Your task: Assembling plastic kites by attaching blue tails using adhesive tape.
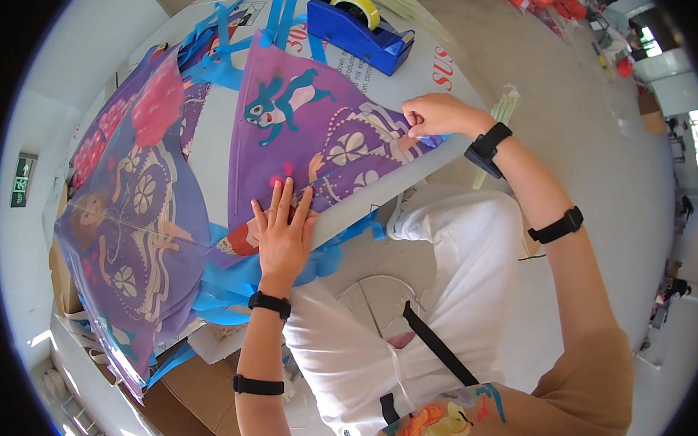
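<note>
A purple triangular kite (321, 139) with a cartoon rabbit and flower print lies flat on the white table (418, 73). My left hand (284, 231) presses flat, fingers together, on the kite's near lower edge. My right hand (433, 115) pinches the kite's right corner at the table edge, fingers curled on the fabric. Blue ribbon tails (229, 291) hang off the table below my left hand.
A second purple kite (131, 208) lies to the left, over the table's side. A blue tape dispenser (359, 30) with a yellowish roll sits at the far end. Thin pale sticks (500, 115) lie near my right wrist. Cardboard boxes (194, 383) stand on the floor.
</note>
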A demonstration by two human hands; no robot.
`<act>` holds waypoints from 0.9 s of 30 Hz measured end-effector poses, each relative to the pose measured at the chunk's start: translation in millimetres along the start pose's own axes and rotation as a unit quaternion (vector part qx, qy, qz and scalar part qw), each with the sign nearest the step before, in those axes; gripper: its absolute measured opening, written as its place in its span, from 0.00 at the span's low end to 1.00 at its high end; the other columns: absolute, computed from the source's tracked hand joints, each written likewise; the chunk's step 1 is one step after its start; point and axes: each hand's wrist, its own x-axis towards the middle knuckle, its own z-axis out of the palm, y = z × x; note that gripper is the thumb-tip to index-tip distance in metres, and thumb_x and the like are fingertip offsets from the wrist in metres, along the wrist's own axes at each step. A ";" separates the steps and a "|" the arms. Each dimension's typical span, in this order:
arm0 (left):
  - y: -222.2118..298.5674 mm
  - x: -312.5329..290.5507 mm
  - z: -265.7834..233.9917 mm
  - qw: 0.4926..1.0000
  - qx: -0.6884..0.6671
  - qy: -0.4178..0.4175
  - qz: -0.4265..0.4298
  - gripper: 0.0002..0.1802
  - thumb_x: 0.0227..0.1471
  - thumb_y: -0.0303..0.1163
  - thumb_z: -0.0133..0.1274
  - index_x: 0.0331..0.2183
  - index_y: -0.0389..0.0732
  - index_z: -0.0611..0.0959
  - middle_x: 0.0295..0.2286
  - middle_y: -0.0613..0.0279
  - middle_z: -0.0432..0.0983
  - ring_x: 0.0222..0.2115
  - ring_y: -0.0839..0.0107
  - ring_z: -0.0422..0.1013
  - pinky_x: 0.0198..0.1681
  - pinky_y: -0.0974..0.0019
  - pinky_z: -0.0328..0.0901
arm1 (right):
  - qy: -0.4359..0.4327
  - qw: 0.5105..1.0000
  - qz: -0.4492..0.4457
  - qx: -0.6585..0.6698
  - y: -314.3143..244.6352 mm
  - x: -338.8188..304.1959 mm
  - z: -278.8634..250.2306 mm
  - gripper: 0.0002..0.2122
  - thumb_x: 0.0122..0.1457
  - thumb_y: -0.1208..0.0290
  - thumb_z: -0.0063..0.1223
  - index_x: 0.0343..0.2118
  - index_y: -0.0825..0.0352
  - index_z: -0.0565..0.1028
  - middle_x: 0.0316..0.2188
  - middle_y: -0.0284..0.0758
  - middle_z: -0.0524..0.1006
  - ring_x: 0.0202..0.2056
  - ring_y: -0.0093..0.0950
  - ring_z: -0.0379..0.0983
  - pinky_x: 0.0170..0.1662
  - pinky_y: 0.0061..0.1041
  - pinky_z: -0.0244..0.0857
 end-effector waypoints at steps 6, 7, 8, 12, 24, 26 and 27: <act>-0.5 -0.3 1.4 1.000 0.005 0.009 0.002 0.24 0.67 0.41 0.48 0.62 0.51 0.75 0.66 0.54 0.60 0.69 0.55 0.54 0.69 0.30 0.43 | 0.158 0.983 -0.006 -0.096 9.4 -13.4 -0.2 0.10 0.54 0.69 0.64 0.34 0.63 0.74 0.35 0.35 0.77 0.37 0.38 0.75 0.38 0.37 0.67; -0.6 -0.4 1.5 1.000 0.006 0.010 0.004 0.25 0.67 0.41 0.48 0.62 0.51 0.75 0.66 0.54 0.60 0.69 0.55 0.54 0.69 0.30 0.43 | 0.235 0.961 -0.042 -0.141 7.0 -17.6 4.0 0.09 0.56 0.71 0.62 0.36 0.64 0.73 0.36 0.34 0.76 0.37 0.38 0.74 0.38 0.37 0.67; -0.6 -0.7 1.6 1.000 0.012 0.010 0.006 0.25 0.67 0.40 0.48 0.63 0.51 0.75 0.66 0.54 0.61 0.69 0.55 0.54 0.69 0.30 0.43 | 0.289 0.938 -0.040 -0.187 4.8 -21.4 6.2 0.07 0.58 0.73 0.60 0.37 0.64 0.73 0.36 0.33 0.75 0.38 0.38 0.74 0.38 0.37 0.66; -1.2 0.2 1.3 1.000 0.011 0.010 0.006 0.25 0.67 0.40 0.48 0.63 0.50 0.75 0.66 0.55 0.60 0.69 0.55 0.53 0.69 0.31 0.42 | 0.380 0.919 -0.050 -0.096 -26.7 -60.2 67.0 0.11 0.56 0.82 0.53 0.42 0.66 0.75 0.45 0.39 0.76 0.48 0.42 0.74 0.47 0.39 0.70; -8.8 -1.8 5.5 0.999 -0.027 0.017 -0.005 0.29 0.64 0.24 0.44 0.66 0.39 0.66 0.66 0.54 0.62 0.69 0.58 0.53 0.72 0.38 0.38 | 0.530 0.803 0.245 0.123 52.0 -157.8 58.9 0.11 0.59 0.79 0.55 0.45 0.66 0.78 0.46 0.42 0.80 0.47 0.38 0.78 0.48 0.34 0.73; -9.5 -2.2 7.1 1.000 -0.021 0.020 -0.005 0.30 0.62 0.22 0.44 0.65 0.38 0.67 0.65 0.55 0.62 0.69 0.58 0.54 0.72 0.38 0.38 | 0.482 0.792 0.353 0.127 77.5 -158.3 64.1 0.08 0.58 0.76 0.60 0.41 0.65 0.79 0.41 0.38 0.83 0.43 0.33 0.81 0.46 0.31 0.73; -9.4 -1.8 7.7 0.999 -0.025 0.027 -0.001 0.29 0.62 0.22 0.44 0.65 0.38 0.67 0.65 0.55 0.63 0.69 0.58 0.54 0.72 0.39 0.39 | 0.464 0.813 0.333 0.117 86.6 -154.9 72.0 0.08 0.58 0.74 0.61 0.41 0.65 0.80 0.39 0.37 0.83 0.41 0.34 0.81 0.45 0.31 0.73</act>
